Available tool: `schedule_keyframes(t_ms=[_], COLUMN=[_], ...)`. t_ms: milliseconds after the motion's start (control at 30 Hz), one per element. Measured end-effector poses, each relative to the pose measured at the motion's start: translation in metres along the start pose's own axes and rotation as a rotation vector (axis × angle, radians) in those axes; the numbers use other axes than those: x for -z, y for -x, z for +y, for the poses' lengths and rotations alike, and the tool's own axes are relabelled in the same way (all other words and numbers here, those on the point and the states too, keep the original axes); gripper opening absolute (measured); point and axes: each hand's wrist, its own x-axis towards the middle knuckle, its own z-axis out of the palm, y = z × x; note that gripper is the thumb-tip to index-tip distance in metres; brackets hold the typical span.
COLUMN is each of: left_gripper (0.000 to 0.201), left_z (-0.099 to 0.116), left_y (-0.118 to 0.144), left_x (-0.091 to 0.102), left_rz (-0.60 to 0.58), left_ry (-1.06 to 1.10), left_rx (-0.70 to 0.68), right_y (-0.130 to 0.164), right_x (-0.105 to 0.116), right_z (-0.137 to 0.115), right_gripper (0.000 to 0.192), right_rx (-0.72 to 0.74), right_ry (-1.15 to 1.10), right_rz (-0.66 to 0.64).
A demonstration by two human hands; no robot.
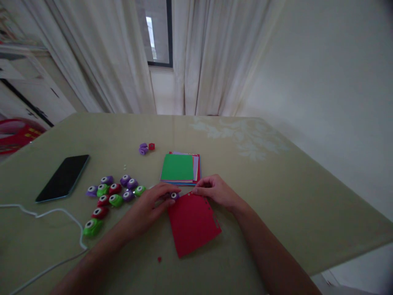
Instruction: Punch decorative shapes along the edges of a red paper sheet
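Observation:
A red sheet of paper (193, 225) lies in front of me, with small holes along its top and right edges. My left hand (155, 200) is closed around a small purple craft punch (175, 196) at the sheet's upper left corner. Whether the sheet sits inside the punch's slot I cannot tell. With thumb and fingers pinched, my right hand (215, 190) grips the sheet's top edge. Several red, green and purple punches, one a green punch (93, 227), stand grouped to the left. A tiny red paper cutout (159, 259) lies near the sheet's lower left.
Behind my hands is a stack of coloured paper (178, 167), green on top. Farther back sit purple pieces (143, 148) and a red piece (151, 146). A black tablet (63, 178) and a white cable (58, 210) occupy the left of the cloth-covered table (276, 196).

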Motion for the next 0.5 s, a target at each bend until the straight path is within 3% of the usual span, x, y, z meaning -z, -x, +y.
schedule_keyframes(t_ms=[500], left_gripper=[0.028], left_z=[-0.0018], left_y=[0.001], left_x=[0.0031], left_rz=[-0.04], left_ry=[0.029], left_rx=[-0.066], right_y=[0.0015], right_x=[0.0002], right_z=[0.0001], right_gripper=[0.039], right_rx=[0.01], right_ry=[0.02], right_rz=[-0.008])
